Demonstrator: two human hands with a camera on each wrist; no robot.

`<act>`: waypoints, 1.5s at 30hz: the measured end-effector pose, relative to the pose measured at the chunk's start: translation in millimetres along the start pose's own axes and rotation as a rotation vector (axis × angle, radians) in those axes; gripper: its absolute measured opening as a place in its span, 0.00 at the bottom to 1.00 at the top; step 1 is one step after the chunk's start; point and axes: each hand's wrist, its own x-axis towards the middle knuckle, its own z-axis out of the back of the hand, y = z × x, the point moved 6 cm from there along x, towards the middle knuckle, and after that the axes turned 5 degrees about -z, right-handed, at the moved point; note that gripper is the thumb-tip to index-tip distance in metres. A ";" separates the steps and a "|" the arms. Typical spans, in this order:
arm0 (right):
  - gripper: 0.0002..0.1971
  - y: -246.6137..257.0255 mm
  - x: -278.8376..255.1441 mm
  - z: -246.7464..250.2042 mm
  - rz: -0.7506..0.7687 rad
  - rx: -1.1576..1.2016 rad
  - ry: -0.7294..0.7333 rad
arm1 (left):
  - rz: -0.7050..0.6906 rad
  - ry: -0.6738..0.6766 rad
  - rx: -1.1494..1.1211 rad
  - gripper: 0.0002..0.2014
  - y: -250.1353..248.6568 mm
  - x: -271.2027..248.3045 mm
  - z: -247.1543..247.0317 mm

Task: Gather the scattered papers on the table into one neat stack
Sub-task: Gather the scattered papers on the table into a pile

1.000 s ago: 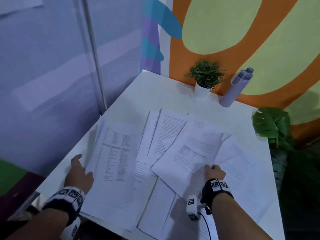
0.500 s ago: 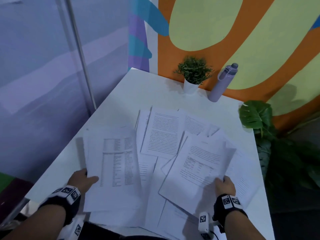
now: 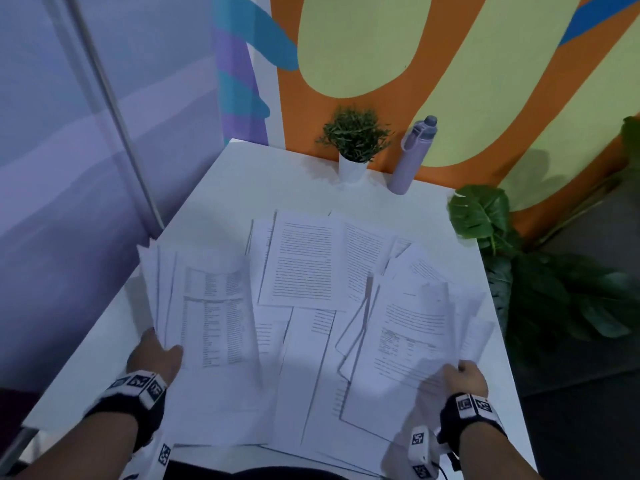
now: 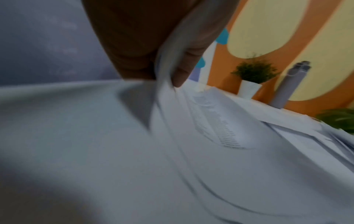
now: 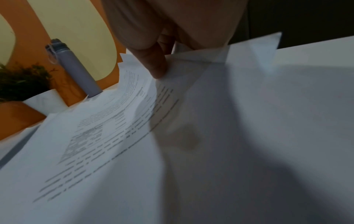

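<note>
Papers [image 3: 304, 265] lie overlapping across the middle and near part of the table [image 3: 242, 181]. At its far edge stands a potted plant [image 3: 353, 143], with a bottle [image 3: 412, 157] just right of it. A leafy plant [image 3: 485, 213] stands beside the table's right edge.

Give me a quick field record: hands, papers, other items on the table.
left hand: grips a bundle of sheets, table-printed page on top
right hand: pinches another bundle, lifted at its edge
loose papers: overlapping in the middle, not yet stacked
far edge of table: potted plant, bottle
</note>
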 end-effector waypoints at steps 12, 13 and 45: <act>0.23 70.0 -51.1 29.2 0.208 0.162 -0.142 | -0.379 -0.330 0.123 0.07 -85.8 -24.5 56.2; 0.18 78.2 -53.9 31.2 0.251 0.121 -0.160 | -0.398 -0.347 0.112 0.07 -94.0 -28.9 59.8; 0.13 181.0 -160.7 126.6 1.074 0.400 -0.479 | -0.207 0.162 -0.150 0.20 -38.8 -25.4 -46.9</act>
